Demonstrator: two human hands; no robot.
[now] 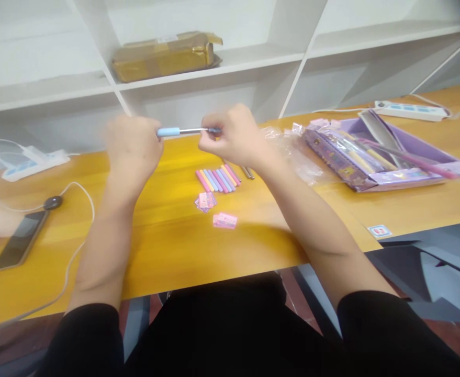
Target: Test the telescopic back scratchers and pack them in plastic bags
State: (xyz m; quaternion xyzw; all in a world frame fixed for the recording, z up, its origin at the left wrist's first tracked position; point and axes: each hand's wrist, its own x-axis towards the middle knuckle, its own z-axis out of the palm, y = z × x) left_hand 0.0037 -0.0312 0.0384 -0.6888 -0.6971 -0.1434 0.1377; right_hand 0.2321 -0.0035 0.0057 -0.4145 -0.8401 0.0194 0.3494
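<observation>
A slim pen (pixel 187 131) with a light blue sleeve and a thin silvery shaft is stretched level between my hands, above the desk. My left hand (pixel 133 144) is closed in a fist around its blue end, slightly blurred. My right hand (pixel 232 133) pinches the dark end between thumb and fingers. Below on the desk lies a row of pink, yellow, blue and purple sticks (pixel 217 179). Two silvery rods (pixel 248 173) lie partly hidden by my right wrist. In front of the sticks are small pink printed cards (pixel 205 201) and another pink pile (pixel 225 220).
A purple box (pixel 414 136) with pens in plastic wrap stands right, beside clear crumpled plastic bags (pixel 298 157). To the left are a phone (pixel 20 241), a white cable (pixel 90 199) and a power strip (pixel 35 163). A taped parcel (pixel 163 57) sits on the white shelf (pixel 261 56).
</observation>
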